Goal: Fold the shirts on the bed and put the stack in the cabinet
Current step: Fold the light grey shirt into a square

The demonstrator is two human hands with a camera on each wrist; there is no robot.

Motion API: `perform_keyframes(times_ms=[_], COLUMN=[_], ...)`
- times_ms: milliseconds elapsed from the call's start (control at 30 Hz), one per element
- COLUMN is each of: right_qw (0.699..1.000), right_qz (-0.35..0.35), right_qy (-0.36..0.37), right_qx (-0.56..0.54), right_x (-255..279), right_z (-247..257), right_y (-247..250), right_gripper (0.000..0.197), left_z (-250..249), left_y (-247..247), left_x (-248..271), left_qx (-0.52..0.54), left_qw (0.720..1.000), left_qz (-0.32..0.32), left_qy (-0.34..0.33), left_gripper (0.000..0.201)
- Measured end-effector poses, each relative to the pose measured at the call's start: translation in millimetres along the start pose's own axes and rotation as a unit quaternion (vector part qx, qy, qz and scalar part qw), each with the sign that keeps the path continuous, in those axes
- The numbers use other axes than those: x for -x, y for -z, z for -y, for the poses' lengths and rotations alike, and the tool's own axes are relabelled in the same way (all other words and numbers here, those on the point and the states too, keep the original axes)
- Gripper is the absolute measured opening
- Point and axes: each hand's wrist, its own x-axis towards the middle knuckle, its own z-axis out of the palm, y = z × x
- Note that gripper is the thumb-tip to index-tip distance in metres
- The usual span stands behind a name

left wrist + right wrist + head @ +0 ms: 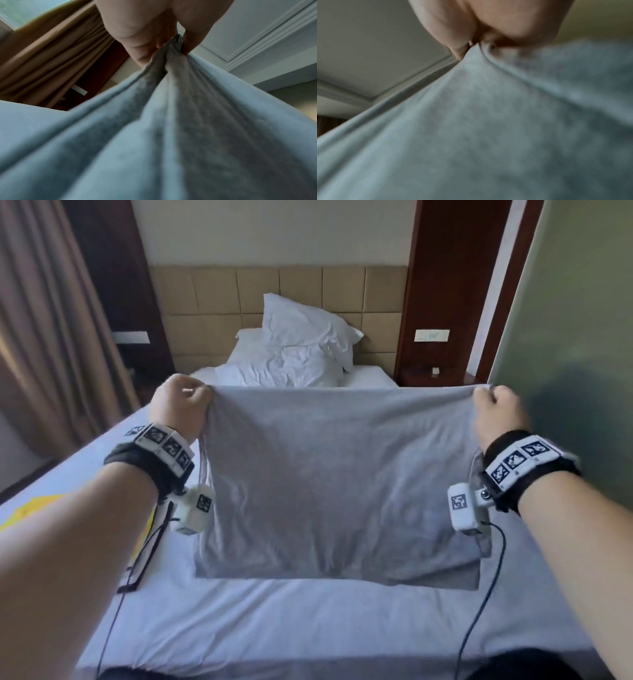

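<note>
A grey shirt (339,481) hangs in the air above the white bed (291,621), stretched flat between both hands. My left hand (183,402) pinches its upper left corner, and my right hand (496,409) pinches its upper right corner. The shirt's lower edge hangs just over the sheet. In the left wrist view the grey cloth (171,135) bunches up into my left hand (175,40). In the right wrist view the grey shirt (488,128) fills the frame below my right hand (481,42). A yellow garment (44,508) lies on the bed at the left, partly hidden by my left arm.
Two white pillows (301,350) lean on the padded headboard (212,299). Brown curtains (44,320) hang at the left. A dark wooden panel with a switch plate (431,335) stands at the right, next to a green wall (575,337). Cables run from both wrist cameras.
</note>
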Motion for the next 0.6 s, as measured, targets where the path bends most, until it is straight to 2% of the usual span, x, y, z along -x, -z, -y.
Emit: perform_keyframes(times_ms=[33,133,167,200,300,600], right_qw=[0.999,0.992,0.988,0.982,0.969,0.945], right_qz=[0.006,0.066,0.096,0.124,0.161,0.2], right_qy=[-0.004,-0.036,-0.048,-0.061,-0.091,-0.151], right_qx=[0.031,0.1,0.112,0.128,0.164,0.209], right_x=[3.3,20.6,27.0,34.1,47.4,28.8], right_z=[-12.3,-57.2,-74.6,-90.0,-123.4,-158.0], right_y=[-5.1,-25.1,-33.6,-40.8,-56.9,-109.0], right_gripper=[0.041,0.044,0.04,0.038,0.04,0.043], left_z=[10.8,71.8,94.7,113.2,109.2,147.1], left_y=[-6.6,-34.0,-43.4,-53.1,-64.4,-138.1], left_x=[5.4,13.1,15.8,18.6,45.2,9.7], left_qx=[-0.008,-0.037,-0.066,-0.092,-0.138,-0.207], left_qw=[1.0,0.994,0.989,0.98,0.961,0.93], left_qz=[0.027,0.086,0.116,0.15,0.208,0.264], left_qy=[0.013,0.053,0.068,0.088,0.12,0.151], left_gripper=[0.017,0.052,0.055,0.053,0.045,0.051])
